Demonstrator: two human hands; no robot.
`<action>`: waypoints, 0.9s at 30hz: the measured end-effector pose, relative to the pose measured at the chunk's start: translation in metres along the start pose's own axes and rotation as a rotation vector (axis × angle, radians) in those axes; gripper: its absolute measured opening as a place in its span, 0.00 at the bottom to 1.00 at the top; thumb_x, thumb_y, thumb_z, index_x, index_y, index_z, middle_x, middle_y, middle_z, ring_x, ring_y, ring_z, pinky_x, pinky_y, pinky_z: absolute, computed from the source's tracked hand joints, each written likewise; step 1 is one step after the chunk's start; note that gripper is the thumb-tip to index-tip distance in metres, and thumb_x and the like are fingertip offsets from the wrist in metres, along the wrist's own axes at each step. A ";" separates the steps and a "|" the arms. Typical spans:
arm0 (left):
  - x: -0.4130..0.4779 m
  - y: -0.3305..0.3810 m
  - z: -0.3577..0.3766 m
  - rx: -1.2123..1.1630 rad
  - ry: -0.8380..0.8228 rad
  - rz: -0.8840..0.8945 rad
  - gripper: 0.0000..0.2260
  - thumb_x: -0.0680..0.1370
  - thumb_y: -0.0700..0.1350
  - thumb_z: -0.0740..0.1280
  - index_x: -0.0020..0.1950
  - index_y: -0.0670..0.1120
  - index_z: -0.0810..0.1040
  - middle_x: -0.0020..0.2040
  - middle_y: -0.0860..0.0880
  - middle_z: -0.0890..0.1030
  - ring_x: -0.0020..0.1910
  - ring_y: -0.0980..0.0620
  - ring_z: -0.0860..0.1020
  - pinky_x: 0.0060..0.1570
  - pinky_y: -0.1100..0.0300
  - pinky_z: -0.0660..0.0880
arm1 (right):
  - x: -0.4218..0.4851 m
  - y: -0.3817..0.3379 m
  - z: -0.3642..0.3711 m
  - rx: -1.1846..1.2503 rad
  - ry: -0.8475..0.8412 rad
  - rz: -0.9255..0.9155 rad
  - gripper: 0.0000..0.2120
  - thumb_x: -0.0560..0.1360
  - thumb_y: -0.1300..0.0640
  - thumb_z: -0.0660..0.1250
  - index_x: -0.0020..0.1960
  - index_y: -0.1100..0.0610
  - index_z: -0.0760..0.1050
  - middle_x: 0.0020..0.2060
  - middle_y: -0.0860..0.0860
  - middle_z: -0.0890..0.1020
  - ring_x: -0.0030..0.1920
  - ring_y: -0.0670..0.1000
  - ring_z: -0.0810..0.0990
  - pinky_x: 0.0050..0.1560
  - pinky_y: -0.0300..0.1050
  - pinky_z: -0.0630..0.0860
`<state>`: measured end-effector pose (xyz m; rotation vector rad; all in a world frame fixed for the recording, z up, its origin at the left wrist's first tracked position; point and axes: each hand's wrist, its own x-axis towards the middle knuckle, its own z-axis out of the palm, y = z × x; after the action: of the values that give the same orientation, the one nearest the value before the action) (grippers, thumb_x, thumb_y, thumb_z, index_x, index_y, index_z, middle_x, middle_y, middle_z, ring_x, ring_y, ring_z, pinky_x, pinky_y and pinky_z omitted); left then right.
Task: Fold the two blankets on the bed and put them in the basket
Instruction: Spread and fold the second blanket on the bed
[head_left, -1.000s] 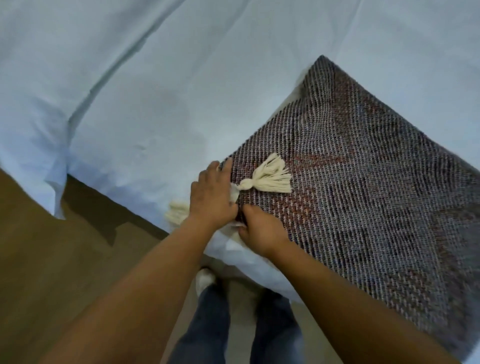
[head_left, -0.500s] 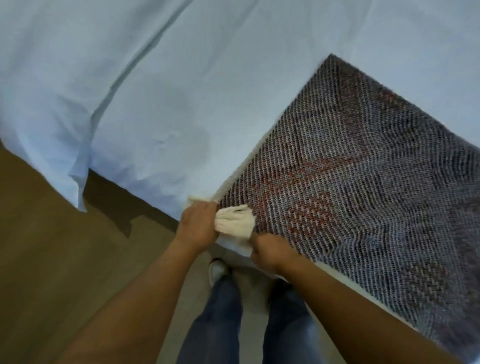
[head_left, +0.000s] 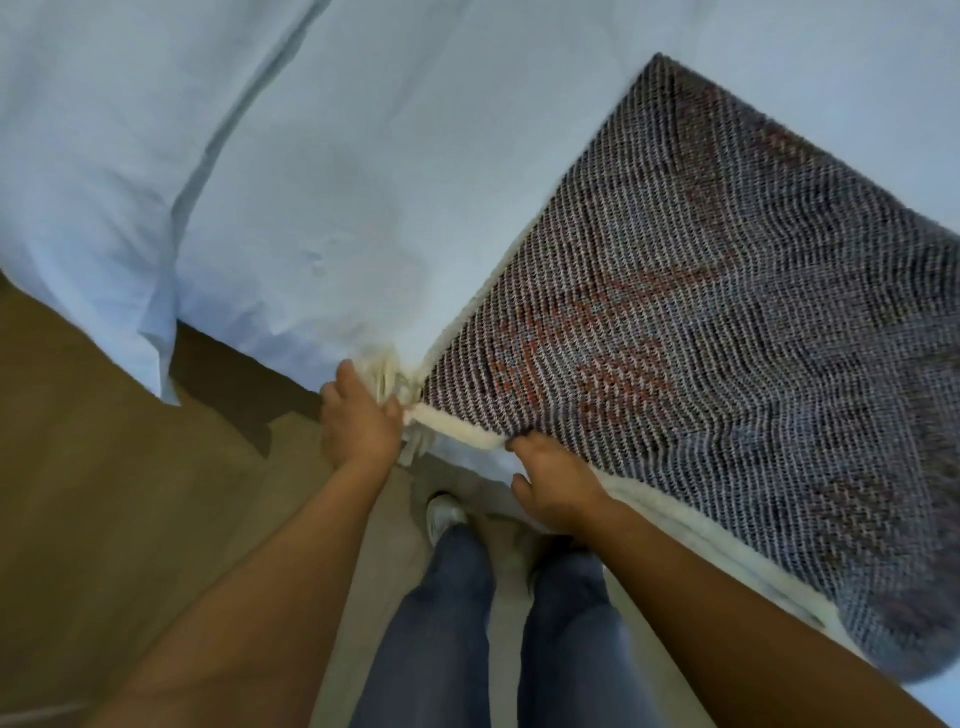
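A dark woven blanket (head_left: 727, 322) with red patches and a cream underside lies folded on the pale blue bed (head_left: 311, 156), its near corner at the bed's edge. My left hand (head_left: 358, 421) grips that corner with its cream tassels. My right hand (head_left: 550, 483) holds the cream near edge just to the right, fingers curled under it. Only one blanket is in view, and no basket shows.
The bed's sheet hangs over the edge at the left, above a brown wooden floor (head_left: 104, 519). My legs in blue jeans (head_left: 457, 623) and white shoes stand right against the bed's edge.
The tassel that lay on top of the blanket has been pulled back to the corner. Both hands have slid toward the bed's edge, and the right hand has moved right along the near edge.
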<state>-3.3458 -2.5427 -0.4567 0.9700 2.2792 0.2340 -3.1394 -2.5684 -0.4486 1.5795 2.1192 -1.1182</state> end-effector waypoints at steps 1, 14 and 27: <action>-0.004 0.003 0.002 0.095 -0.007 0.013 0.35 0.75 0.46 0.67 0.75 0.44 0.51 0.71 0.39 0.60 0.67 0.38 0.64 0.62 0.46 0.66 | 0.000 0.000 0.000 0.010 -0.001 -0.004 0.20 0.77 0.56 0.59 0.68 0.58 0.66 0.64 0.57 0.71 0.63 0.56 0.69 0.61 0.47 0.66; -0.113 0.078 0.093 0.732 -0.362 1.403 0.22 0.73 0.44 0.62 0.67 0.47 0.65 0.62 0.45 0.70 0.59 0.45 0.68 0.56 0.52 0.63 | -0.092 0.094 0.013 0.143 0.483 0.423 0.08 0.66 0.61 0.68 0.42 0.62 0.71 0.40 0.59 0.74 0.42 0.59 0.73 0.40 0.50 0.69; -0.145 0.122 0.154 1.279 -0.447 1.379 0.13 0.79 0.43 0.54 0.62 0.42 0.68 0.60 0.42 0.73 0.57 0.43 0.72 0.56 0.50 0.65 | -0.116 0.165 0.016 -0.119 0.002 0.260 0.12 0.73 0.61 0.61 0.56 0.60 0.73 0.56 0.59 0.76 0.55 0.61 0.77 0.51 0.52 0.74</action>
<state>-3.1035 -2.5696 -0.4574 2.7017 0.7810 -0.9009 -2.9515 -2.6430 -0.4564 1.7379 1.8756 -0.8884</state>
